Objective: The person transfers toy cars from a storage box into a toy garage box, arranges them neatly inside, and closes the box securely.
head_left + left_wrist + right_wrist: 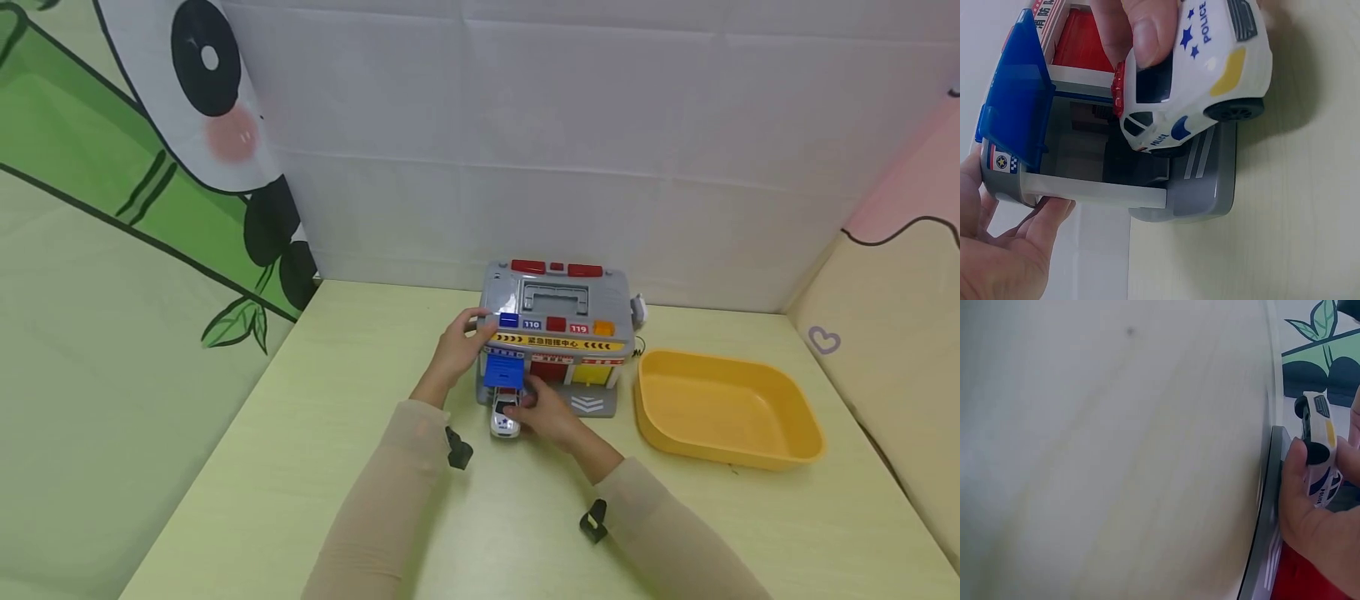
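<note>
A white toy police car (506,417) with a red roof light is tilted in front of the left doorway of a grey toy garage (491,279). My right hand (553,415) pinches the car between thumb and fingers; the right wrist view shows the car (1320,428) between them. The blue door (1022,90) above that doorway is swung up, and the bay behind the car shows in the left wrist view. My left hand (459,348) grips the garage's left front corner, its thumb at the roof edge.
A yellow tray (727,454) stands on the table to the right of the garage. The red door (549,370) and yellow door (592,374) are down. A white handset-like piece (638,310) with a coiled cord is on the garage's right side. Behind it stands a white backdrop (480,208).
</note>
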The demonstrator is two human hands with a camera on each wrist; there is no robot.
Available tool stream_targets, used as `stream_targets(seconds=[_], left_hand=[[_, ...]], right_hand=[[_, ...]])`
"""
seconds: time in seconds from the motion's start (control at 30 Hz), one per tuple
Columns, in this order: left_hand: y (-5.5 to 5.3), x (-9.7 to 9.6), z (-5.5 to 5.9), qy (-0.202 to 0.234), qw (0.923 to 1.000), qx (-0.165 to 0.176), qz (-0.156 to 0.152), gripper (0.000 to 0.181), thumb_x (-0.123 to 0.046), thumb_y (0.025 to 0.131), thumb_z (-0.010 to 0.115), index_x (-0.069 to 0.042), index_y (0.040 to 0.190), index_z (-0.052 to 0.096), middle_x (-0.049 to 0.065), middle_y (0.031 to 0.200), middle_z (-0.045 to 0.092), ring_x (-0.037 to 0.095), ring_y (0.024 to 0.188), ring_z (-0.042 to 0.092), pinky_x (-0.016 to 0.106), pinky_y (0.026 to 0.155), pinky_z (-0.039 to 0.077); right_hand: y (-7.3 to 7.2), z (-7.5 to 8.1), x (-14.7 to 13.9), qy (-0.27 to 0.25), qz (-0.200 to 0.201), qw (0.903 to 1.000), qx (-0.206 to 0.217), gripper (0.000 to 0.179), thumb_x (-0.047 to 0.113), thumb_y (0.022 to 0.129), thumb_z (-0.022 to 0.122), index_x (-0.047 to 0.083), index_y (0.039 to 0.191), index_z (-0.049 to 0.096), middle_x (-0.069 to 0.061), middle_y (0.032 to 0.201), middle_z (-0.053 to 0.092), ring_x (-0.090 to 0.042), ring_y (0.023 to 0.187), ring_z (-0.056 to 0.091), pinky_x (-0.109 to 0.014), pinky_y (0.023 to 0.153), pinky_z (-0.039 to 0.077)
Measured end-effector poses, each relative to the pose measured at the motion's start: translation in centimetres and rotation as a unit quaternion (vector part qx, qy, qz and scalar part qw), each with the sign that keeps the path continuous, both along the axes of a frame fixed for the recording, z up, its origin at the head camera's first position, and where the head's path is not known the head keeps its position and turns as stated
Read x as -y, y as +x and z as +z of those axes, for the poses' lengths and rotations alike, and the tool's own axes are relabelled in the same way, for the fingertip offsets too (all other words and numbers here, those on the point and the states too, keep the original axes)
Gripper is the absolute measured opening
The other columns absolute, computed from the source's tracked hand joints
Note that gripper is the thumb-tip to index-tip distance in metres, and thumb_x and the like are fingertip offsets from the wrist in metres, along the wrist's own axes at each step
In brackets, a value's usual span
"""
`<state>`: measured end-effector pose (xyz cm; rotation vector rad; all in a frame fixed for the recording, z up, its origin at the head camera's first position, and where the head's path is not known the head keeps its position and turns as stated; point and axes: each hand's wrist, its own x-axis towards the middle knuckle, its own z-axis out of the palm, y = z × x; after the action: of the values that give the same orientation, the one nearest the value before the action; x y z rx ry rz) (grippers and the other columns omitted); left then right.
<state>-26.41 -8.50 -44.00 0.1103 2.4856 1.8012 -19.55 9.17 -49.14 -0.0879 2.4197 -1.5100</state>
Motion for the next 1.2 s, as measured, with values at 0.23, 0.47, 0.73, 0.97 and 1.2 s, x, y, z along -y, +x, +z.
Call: stream_targets(seconds=[0.23, 0.47, 0.73, 0.97, 1.2], left_hand=[[0.07, -0.03, -0.04, 0.008, 0.9999, -0.009, -0.001, 0.041, -0.042, 0.097, 0.059, -0.019, 0.131, 0.054, 0.015, 0.14, 0.048, 0.032, 0.125, 0.047, 0.048, 0.098, 0.045], [0.03, 0.0, -0.17, 0.004, 1.0, -0.009, 0.001, 0.042, -0.044, 0.096, 0.059, -0.02, 0.131, 0.055, 0.014, 0.14, 0.048, 0.033, 0.126, 0.047, 0.049, 0.099, 0.044], [-0.11, -0.02, -0.28, 0.0, 1.0, -0.006, 0.003, 0.043, -0.046, 0.096, 0.059, -0.022, 0.132, 0.054, 0.013, 0.14, 0.049, 0.032, 0.126, 0.046, 0.051, 0.1, 0.044], [-0.1, -0.01, -0.35, 0.003, 1.0, -0.006, 0.002, 0.045, -0.047, 0.095, 0.059, -0.022, 0.133, 0.054, 0.013, 0.141, 0.048, 0.032, 0.127, 0.046, 0.052, 0.1, 0.043], [-0.05, 0.06, -0.24, -0.003, 1.0, -0.007, 0.004, 0.045, -0.049, 0.095, 0.059, -0.023, 0.132, 0.054, 0.013, 0.141, 0.048, 0.033, 0.127, 0.046, 0.051, 0.1, 0.043]], right_hand=[[-0.05, 0.05, 0.43, -0.03, -0.023, 0.9993, 0.007, 0.072, 0.016, 0.088, 0.075, 0.003, 0.146, 0.033, -0.015, 0.1, 0.053, -0.026, 0.085, 0.056, -0.032, 0.068, 0.056], [-0.19, 0.13, 0.6, -0.093, -0.051, 0.9938, 0.035, 0.065, 0.011, 0.09, 0.071, 0.0, 0.138, 0.029, -0.017, 0.094, 0.057, -0.025, 0.065, 0.062, -0.035, 0.062, 0.058], [-0.28, 0.22, 0.64, -0.13, -0.054, 0.9888, 0.049, 0.048, 0.009, 0.093, 0.066, -0.001, 0.127, 0.033, -0.017, 0.089, 0.059, -0.023, 0.054, 0.062, -0.037, 0.054, 0.058], [-0.22, 0.31, 0.74, -0.109, -0.06, 0.9917, 0.031, 0.031, 0.01, 0.097, 0.061, 0.0, 0.115, 0.039, -0.016, 0.089, 0.055, -0.023, 0.058, 0.061, -0.035, 0.059, 0.057], [-0.42, 0.41, 0.96, -0.109, -0.077, 0.9906, 0.031, 0.018, 0.007, 0.098, 0.058, -0.002, 0.109, 0.047, -0.016, 0.091, 0.058, -0.025, 0.069, 0.063, -0.035, 0.068, 0.057]])
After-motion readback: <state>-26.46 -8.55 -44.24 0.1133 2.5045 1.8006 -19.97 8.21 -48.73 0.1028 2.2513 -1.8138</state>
